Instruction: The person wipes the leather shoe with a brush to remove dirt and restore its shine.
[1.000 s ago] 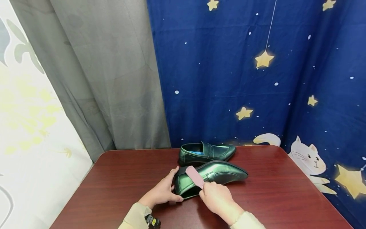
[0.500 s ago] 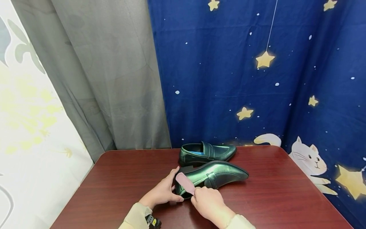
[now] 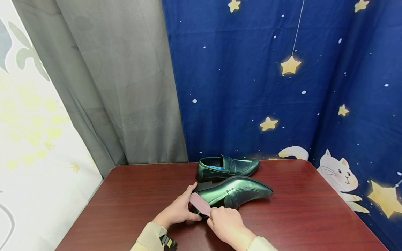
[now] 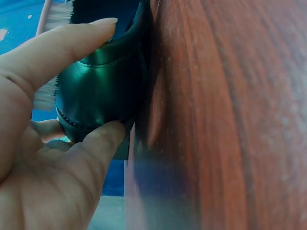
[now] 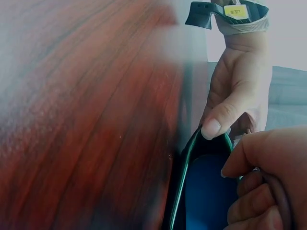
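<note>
A shiny dark green loafer lies on its side on the table, toe to the right. My left hand grips it around the heel; in the left wrist view the thumb hooks over the rim of the heel. My right hand holds a pink-backed brush by its handle, the handle mostly hidden in the fingers. White bristles touch the side of the shoe near the heel. Inside the opening, a blue insole shows in the right wrist view.
A second green loafer stands upright just behind the first, near the table's back edge. The reddish-brown table extends to both sides. Grey and blue star-patterned curtains hang behind it. A black strap circles the left wrist.
My right hand has moved the brush leftward and down along the shoe's side, from near the opening to the heel. The left hand and both shoes have stayed in place.
</note>
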The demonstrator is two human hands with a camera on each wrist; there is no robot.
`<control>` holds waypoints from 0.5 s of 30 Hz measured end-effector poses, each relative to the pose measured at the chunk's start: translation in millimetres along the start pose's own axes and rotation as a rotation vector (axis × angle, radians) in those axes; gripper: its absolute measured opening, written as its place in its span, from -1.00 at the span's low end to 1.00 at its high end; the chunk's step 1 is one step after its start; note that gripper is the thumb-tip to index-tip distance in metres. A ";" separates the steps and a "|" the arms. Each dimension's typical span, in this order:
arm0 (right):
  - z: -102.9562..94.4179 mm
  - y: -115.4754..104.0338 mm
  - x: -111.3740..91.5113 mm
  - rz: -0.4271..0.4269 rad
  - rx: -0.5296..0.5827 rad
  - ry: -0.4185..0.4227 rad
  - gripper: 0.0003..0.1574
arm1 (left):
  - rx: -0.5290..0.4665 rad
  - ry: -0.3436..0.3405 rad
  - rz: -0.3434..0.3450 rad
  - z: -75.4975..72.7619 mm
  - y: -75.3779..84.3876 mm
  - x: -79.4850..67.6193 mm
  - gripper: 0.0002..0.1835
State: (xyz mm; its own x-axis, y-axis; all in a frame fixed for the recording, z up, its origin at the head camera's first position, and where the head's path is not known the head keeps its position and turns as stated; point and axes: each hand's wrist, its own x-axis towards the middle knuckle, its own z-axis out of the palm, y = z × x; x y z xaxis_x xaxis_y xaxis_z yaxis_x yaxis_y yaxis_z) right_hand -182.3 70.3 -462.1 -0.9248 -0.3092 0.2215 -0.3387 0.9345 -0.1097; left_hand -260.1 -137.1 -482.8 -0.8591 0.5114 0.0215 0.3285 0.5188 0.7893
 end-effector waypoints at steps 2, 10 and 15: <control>-1.1 1.8 -0.4 0.005 0.004 0.001 -0.64 | -0.027 -0.007 -0.003 0.5 -0.3 0.1 0.33; -6.9 12.9 -2.7 0.057 0.028 -0.004 -0.63 | -0.128 -0.029 -0.001 2.7 -1.8 0.3 0.33; -10.0 20.0 -4.2 0.080 0.045 0.000 -0.65 | -0.138 -0.029 0.003 2.6 -2.4 1.2 0.34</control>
State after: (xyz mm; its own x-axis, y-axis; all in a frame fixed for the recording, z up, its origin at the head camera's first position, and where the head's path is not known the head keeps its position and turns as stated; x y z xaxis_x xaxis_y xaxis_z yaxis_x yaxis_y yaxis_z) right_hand -183.4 92.1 -455.5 -0.9492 -0.2339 0.2103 -0.2711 0.9474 -0.1700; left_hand -260.9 -136.0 -486.3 -0.8458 0.5335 0.0074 0.2718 0.4189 0.8664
